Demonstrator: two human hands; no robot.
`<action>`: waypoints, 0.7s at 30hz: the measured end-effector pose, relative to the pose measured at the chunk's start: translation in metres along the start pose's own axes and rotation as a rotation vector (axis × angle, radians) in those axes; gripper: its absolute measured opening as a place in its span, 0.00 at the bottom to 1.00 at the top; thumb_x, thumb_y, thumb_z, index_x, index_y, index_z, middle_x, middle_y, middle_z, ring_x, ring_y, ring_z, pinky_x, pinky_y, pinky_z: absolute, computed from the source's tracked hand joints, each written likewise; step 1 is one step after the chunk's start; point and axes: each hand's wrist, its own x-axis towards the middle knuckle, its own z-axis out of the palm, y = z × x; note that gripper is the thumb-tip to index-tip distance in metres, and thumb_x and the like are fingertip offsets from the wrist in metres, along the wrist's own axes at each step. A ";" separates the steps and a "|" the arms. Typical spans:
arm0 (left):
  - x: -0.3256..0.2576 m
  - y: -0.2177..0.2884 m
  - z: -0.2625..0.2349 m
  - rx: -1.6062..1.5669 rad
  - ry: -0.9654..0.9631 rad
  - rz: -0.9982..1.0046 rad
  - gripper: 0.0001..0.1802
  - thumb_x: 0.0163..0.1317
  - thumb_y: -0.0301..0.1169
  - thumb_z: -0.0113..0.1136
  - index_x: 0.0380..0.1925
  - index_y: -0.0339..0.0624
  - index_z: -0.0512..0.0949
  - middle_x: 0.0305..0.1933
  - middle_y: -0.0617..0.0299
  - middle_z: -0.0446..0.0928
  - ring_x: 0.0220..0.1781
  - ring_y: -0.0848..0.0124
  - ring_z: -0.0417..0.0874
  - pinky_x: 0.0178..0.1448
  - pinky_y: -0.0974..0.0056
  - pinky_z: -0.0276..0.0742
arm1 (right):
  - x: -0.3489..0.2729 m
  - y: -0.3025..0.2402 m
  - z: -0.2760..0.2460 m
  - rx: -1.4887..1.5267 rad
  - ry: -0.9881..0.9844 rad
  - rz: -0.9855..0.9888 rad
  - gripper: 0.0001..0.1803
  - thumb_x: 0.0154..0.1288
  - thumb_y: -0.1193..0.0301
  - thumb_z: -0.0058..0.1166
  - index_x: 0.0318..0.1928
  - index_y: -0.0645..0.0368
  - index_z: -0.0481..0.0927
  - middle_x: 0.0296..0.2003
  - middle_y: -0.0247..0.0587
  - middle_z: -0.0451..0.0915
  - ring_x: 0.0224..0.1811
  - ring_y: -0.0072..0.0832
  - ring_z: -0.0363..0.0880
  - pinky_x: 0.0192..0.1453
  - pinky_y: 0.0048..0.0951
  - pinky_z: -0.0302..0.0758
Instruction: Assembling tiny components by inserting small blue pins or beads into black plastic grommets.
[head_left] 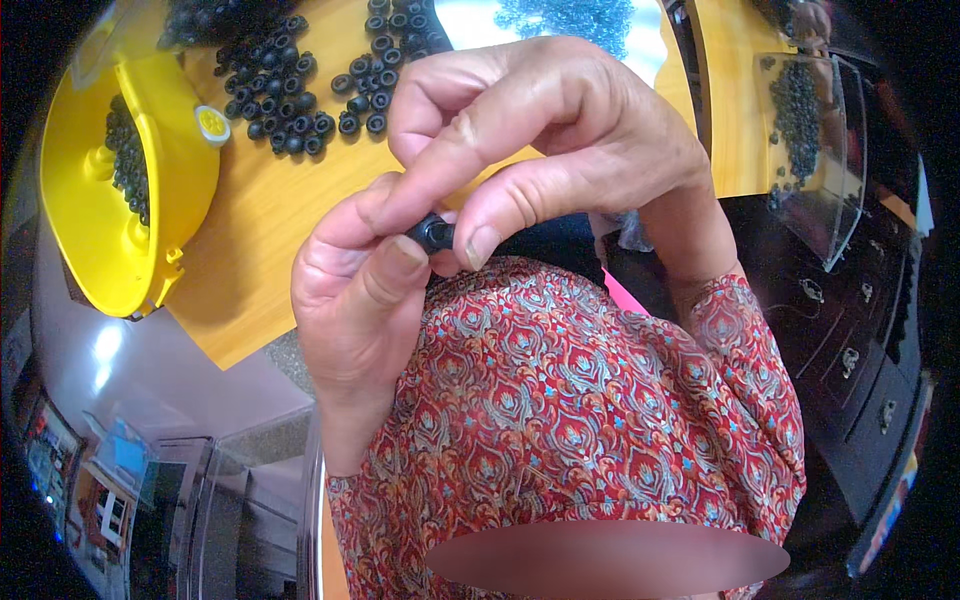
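A: Where's the small black part (432, 234)?
B: Up in front of the patterned top (560, 380), pinched between the thumb and fingers of the left hand (345, 265). The right hand (600, 130) curls over, its thumb at the part's other end; I can't tell whether those fingers grip it.
A: How would you work it well?
B: I'd keep the left pinch firm but light, hold the part's axis straight, and press evenly so it doesn't tilt or slip.
A: And the containers?
B: On the left of the bench (250, 235), a yellow tub (72, 235) holds small dark pieces (128, 165). On the right, a clear box (846, 165) has more dark bits (797, 120). Beyond the hands, loose black rings (285, 100) lie beside a white sheet (475, 30) bearing bluish clear pieces (575, 22).
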 end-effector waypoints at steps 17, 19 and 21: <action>-0.015 0.001 0.002 0.123 0.021 0.001 0.12 0.56 0.26 0.65 0.37 0.30 0.75 0.37 0.56 0.79 0.39 0.72 0.80 0.45 0.69 0.77 | -0.001 -0.009 0.016 -0.011 0.092 -0.117 0.16 0.46 0.65 0.68 0.32 0.64 0.85 0.27 0.37 0.73 0.29 0.27 0.71 0.33 0.25 0.66; -0.015 0.002 0.004 0.119 -0.031 0.026 0.12 0.55 0.25 0.66 0.36 0.31 0.75 0.38 0.56 0.79 0.40 0.72 0.80 0.45 0.69 0.77 | 0.000 -0.015 0.014 0.006 0.071 -0.090 0.12 0.48 0.69 0.66 0.34 0.61 0.85 0.28 0.37 0.77 0.32 0.27 0.73 0.38 0.26 0.69; -0.013 0.007 0.014 -0.056 0.029 -0.027 0.11 0.55 0.25 0.66 0.35 0.32 0.75 0.39 0.55 0.78 0.42 0.71 0.79 0.47 0.68 0.76 | 0.000 -0.018 0.013 0.021 0.054 -0.062 0.10 0.50 0.74 0.63 0.36 0.59 0.85 0.30 0.37 0.81 0.35 0.27 0.76 0.43 0.28 0.73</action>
